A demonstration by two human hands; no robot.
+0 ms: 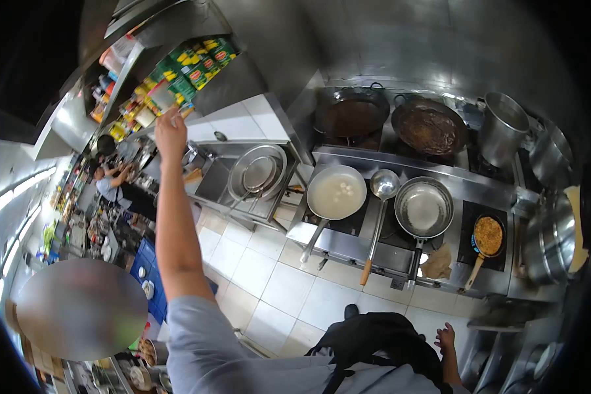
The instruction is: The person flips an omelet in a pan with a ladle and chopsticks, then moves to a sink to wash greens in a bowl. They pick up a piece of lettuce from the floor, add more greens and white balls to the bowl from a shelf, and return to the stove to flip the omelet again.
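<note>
My left hand (pixel 169 134) is stretched up and away to a steel shelf (pixel 128 79) stacked with green and yellow packets (pixel 194 65). Its fingertips are drawn together on a small brownish item (pixel 187 113) at the shelf's front edge; what that item is cannot be made out. My right hand (pixel 445 338) hangs low beside my dark apron (pixel 374 345), fingers loosely apart, holding nothing. Both hands are far from the stove.
The stove holds a pan with pale contents (pixel 335 192), a ladle (pixel 382 187), an empty steel pan (pixel 424 209), a small pan of fried rice (pixel 488 235), two dark woks (pixel 431 125) and a steel pot (pixel 502 128). Stacked bowls (pixel 259 172) fill the sink. Another person (pixel 115 184) works at far left.
</note>
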